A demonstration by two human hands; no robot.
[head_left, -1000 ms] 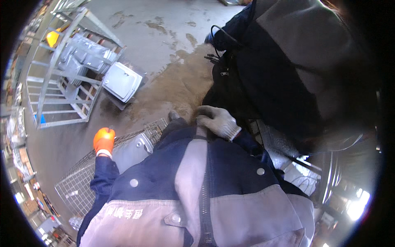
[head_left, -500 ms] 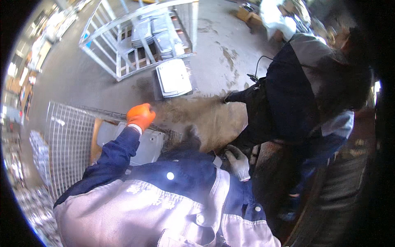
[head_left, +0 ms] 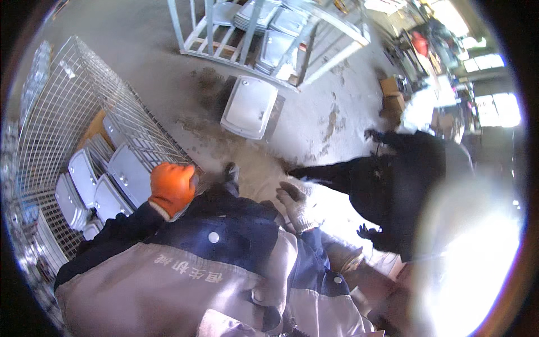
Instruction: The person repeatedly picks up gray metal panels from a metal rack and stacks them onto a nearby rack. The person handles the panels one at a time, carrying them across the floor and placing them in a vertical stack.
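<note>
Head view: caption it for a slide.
An orange-gloved left hand by a wire-mesh basket of grey panels, a pale-gloved right hand, and a dark-clad co-worker to the right.

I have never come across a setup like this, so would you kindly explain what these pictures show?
There is no robot: a person works with two gloved hands, filmed by a wide fisheye camera on their head looking down, so edges bend. The orange-gloved left hand is by a wire mesh basket containing grey panels; whether it touches the mesh is unclear. The pale-gloved right hand is in front of the body. I see nothing held in either. Ahead, at floor level, is a pale rounded panel, with a metal rack beyond. Another person is at the right.
</note>
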